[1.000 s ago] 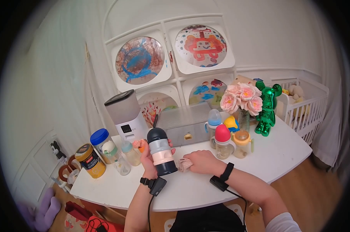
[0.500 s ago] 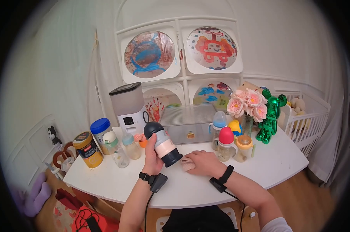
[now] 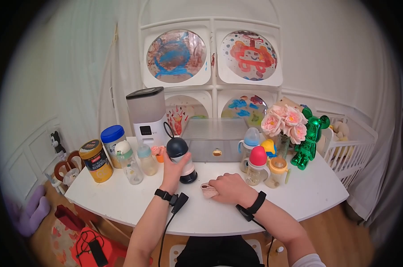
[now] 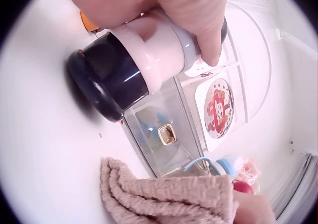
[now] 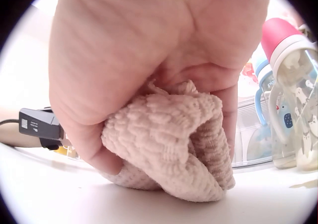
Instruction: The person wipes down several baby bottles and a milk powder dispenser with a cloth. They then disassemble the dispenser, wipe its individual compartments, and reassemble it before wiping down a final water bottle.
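My left hand grips a stacked formula container, its thumb and fingers round the middle. A navy domed lid with a loop tops its grey and pink tiers. The navy base is down at the white tabletop, and the container stands nearly upright. To its right, my right hand holds a folded pink knitted cloth against the table. Loose folds of the cloth bulge below the palm in the right wrist view. Part of the container's middle is hidden behind the left hand.
Left on the table are a yellow-and-black can, a blue-lidded jar, bottles and a white dispensing machine. A clear drawer box stands behind. Right are several baby bottles, flowers and a green bear figure.
The container, tilted in my left hand half a second ago, has come upright and down to the table, farther from me. The right hand keeps the cloth, shifted only a little.
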A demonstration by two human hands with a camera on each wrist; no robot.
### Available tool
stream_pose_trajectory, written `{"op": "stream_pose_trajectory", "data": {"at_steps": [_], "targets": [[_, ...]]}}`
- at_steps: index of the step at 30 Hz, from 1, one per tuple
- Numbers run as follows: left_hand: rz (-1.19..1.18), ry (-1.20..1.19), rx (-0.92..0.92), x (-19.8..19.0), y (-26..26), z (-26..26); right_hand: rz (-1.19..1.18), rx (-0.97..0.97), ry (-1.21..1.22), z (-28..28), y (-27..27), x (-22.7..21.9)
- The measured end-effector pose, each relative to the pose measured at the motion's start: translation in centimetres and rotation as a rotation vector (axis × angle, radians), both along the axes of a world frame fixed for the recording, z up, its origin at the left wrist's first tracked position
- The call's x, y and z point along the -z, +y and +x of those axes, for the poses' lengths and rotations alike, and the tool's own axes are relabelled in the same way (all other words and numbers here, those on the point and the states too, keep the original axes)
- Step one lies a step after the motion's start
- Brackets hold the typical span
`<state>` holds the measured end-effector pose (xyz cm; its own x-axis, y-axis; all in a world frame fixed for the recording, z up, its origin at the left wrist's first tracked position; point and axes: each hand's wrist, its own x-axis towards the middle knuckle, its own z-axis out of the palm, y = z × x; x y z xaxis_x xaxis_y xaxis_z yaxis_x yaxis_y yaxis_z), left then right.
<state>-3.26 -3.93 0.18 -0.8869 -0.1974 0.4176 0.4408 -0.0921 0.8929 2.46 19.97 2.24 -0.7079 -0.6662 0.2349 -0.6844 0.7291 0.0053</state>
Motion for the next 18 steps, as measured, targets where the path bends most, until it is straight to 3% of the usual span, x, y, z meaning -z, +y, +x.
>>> {"op": "stream_pose_trajectory", "data": {"at_steps": [8,11,12,14,18], "targets": [[-0.283,0.087,-0.022,1.2,1.0,-0.8,0.037,-0.055,0.033,0.0,0.0,0.2],[-0.682,0.11,-0.234,1.6,0.6,-1.5,-0.001,-0.151,0.071,0.1,0.0,0.3],[-0.697,0.118,-0.216,1.5,0.6,-1.4,-0.017,-0.132,0.072,0.1,0.0,0.4],[-0.534,0.014,0.073,1.0,0.9,-0.8,-0.025,-0.246,0.05,-0.2,-0.3,1.1],[-0.655,-0.087,0.195,-0.3,2.1,-0.8,-0.061,-0.234,0.096,-0.3,-0.8,2.1]]}}
